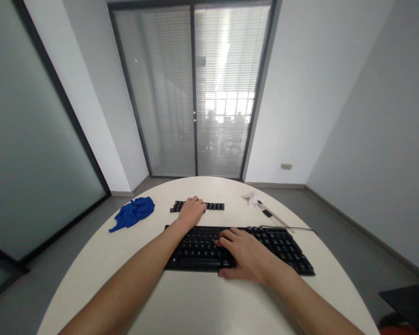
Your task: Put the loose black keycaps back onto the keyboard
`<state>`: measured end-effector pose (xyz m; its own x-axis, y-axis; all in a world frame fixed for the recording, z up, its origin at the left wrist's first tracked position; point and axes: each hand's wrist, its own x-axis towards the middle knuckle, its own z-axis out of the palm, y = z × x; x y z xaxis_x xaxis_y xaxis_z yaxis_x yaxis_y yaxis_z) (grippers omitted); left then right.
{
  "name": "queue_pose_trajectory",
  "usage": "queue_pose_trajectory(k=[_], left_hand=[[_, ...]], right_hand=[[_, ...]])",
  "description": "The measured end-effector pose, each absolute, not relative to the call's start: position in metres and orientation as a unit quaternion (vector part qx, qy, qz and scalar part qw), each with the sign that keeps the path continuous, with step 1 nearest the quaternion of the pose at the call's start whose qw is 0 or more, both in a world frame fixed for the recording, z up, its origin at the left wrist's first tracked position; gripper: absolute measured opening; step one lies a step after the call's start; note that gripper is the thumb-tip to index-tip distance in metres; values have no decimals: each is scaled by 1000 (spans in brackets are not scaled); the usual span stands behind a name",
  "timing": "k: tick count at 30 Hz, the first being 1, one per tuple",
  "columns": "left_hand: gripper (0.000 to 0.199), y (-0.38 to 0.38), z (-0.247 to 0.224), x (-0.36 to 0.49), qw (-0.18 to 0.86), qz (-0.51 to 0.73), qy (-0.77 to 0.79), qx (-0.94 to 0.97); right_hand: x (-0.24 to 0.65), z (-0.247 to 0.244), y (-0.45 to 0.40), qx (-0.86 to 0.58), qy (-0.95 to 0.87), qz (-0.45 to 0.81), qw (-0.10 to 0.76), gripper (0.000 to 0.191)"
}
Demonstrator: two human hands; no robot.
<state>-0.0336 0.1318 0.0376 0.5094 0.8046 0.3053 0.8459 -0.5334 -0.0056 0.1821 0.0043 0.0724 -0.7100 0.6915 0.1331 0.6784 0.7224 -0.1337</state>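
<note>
My left hand reaches over the back of a black keyboard to a row of loose black keycaps. Its fingers are bent and closed together at the fingertips, where a small dark keycap shows by the row. My right hand lies across the middle of the keyboard, fingers spread over the keys and thumb apart at the front edge. The keys under its palm are hidden. Part of the keyboard's left side is covered by my left forearm.
On the round white table, a crumpled blue cloth lies at the left. Back right are a white crumpled piece and a thin stick-like tool with a dark part. The keyboard's cable runs off the right edge.
</note>
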Motion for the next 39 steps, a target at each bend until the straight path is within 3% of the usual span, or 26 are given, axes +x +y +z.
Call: queue_pose_trajectory(k=[9,14,22,33,39], left_hand=[[16,74,48,-33,54,-198,-474,-856],[14,39,35,-42,-59,-324,-472,-818],[18,32,24,-53,-218,-372,-464,-774],[18,31,28,-52,-224,-343,-473,-780],[17,33,24,-53,-214,-352,-452,-791]], right_hand=[[182,70,5,-368,-925,26,94,58],[177,68,2,-381,-918,13,111,39],[169,61,3,-394,-907,25,144,38],[168,56,6,-411,-894,62,168,19],[167,54,6,-416,-889,67,179,19]])
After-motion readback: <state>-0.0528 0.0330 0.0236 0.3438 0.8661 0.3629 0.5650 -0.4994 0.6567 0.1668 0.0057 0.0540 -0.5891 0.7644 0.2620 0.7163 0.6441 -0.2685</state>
